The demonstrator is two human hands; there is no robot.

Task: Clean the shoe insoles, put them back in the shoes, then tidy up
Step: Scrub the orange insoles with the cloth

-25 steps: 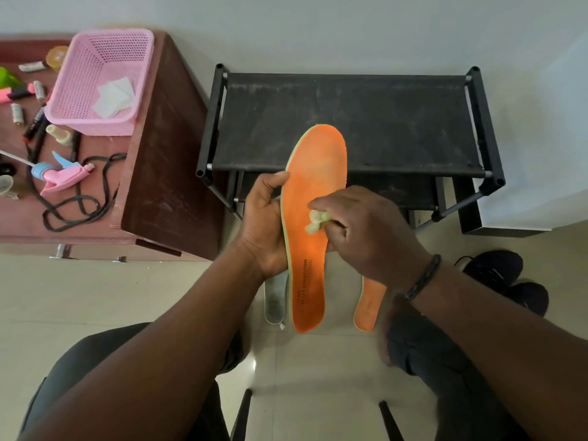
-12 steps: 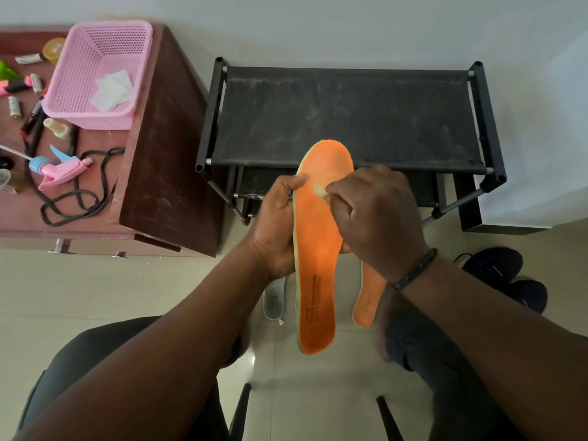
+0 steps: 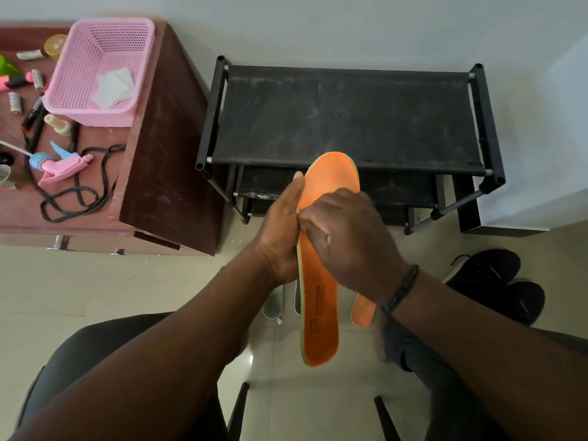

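The left hand (image 3: 281, 230) is gripping the orange insole (image 3: 321, 300) upright above the floor; the right hand (image 3: 346, 240) is curling over its middle, whatever it is pinching being hidden; hard rubbing may be bending the thin insole or twisting it loose; far right, shoes (image 3: 496, 281) are waiting.

matt orange insole (image 3: 319, 313), perforated pink plastic basket (image 3: 79, 87)

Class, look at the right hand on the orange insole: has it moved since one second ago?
Yes. The right hand has slid up the orange insole, toward its toe and the black rack.
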